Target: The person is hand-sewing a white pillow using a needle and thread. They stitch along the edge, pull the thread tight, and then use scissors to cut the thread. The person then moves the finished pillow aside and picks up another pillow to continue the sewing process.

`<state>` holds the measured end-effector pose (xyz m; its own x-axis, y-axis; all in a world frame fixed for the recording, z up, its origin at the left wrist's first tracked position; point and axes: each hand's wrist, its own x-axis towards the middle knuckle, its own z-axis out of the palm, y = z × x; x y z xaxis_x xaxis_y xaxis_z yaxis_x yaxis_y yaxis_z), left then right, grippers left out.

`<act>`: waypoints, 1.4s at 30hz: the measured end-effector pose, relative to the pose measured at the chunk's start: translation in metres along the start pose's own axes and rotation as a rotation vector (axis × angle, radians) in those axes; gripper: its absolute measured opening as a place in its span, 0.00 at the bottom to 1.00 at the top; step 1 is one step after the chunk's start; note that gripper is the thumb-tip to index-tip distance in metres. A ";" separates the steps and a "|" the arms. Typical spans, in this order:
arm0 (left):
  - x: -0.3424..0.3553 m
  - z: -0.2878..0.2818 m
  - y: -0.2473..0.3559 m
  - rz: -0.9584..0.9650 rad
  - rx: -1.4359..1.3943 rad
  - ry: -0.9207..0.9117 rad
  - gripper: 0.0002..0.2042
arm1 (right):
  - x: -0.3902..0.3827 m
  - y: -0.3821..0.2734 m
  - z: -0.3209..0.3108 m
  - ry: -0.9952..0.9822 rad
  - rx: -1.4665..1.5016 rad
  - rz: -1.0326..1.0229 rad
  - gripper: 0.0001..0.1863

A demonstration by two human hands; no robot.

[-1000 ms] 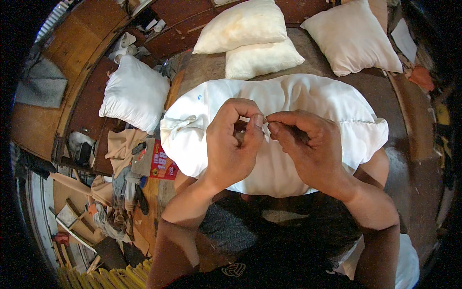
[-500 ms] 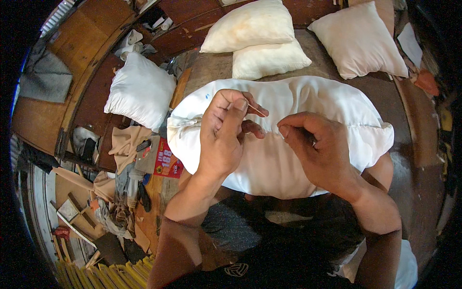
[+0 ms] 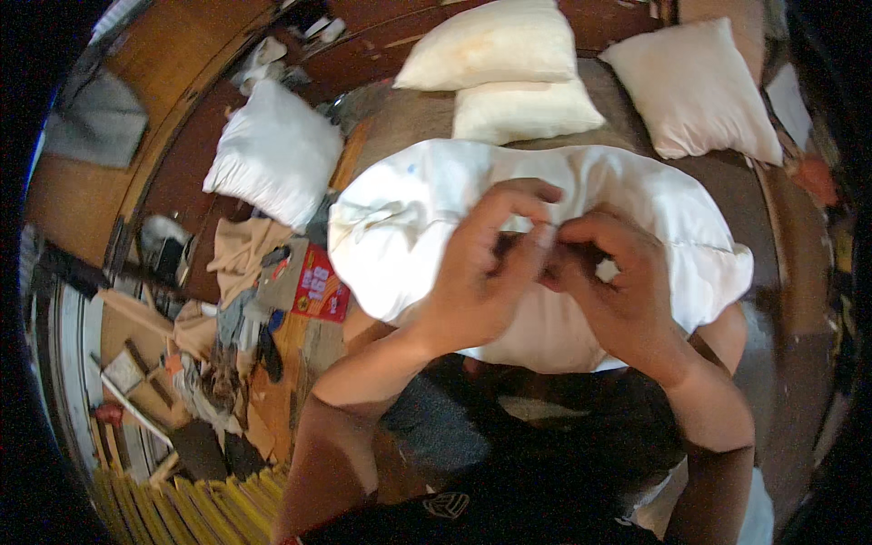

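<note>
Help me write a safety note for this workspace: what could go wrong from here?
Something small could slip away unnoticed: the left hand and right hand are close together above the white pillow, and blur hides anything they may be pinching.

The white pillow might also slide, since it seems to rest across the person's knees and neither hand is clearly gripping it.

The left hand (image 3: 481, 286) and right hand (image 3: 639, 295), fingers bent, are close together over the white lap pillow (image 3: 391, 259); blur hides whether they touch. Beyond it, the top pillow (image 3: 490, 45) rests on the lower pillow (image 3: 527, 111), both cream. The right pillow (image 3: 695, 91) lies apart from these; the left pillow (image 3: 274, 154) lies near beige cloth (image 3: 247, 250) and a red packet (image 3: 321, 287). Yellow slats (image 3: 195, 509) show at the lower left
</note>
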<state>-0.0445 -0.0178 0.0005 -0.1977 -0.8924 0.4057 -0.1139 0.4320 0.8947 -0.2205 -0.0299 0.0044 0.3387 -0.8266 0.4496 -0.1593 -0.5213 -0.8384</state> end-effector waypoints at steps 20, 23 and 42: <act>0.001 0.000 0.012 0.057 0.191 -0.012 0.04 | -0.001 0.006 -0.014 0.127 0.319 0.165 0.02; 0.001 -0.002 0.010 0.037 0.203 -0.005 0.04 | 0.000 0.008 -0.015 0.108 0.234 0.112 0.03; -0.008 -0.010 0.032 0.072 0.071 -0.045 0.04 | -0.175 0.208 -0.280 0.845 -0.479 0.559 0.16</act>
<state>-0.0365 0.0017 0.0282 -0.2510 -0.8525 0.4586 -0.1661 0.5046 0.8472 -0.5727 -0.0538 -0.1625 -0.6011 -0.7541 0.2644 -0.4941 0.0906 -0.8647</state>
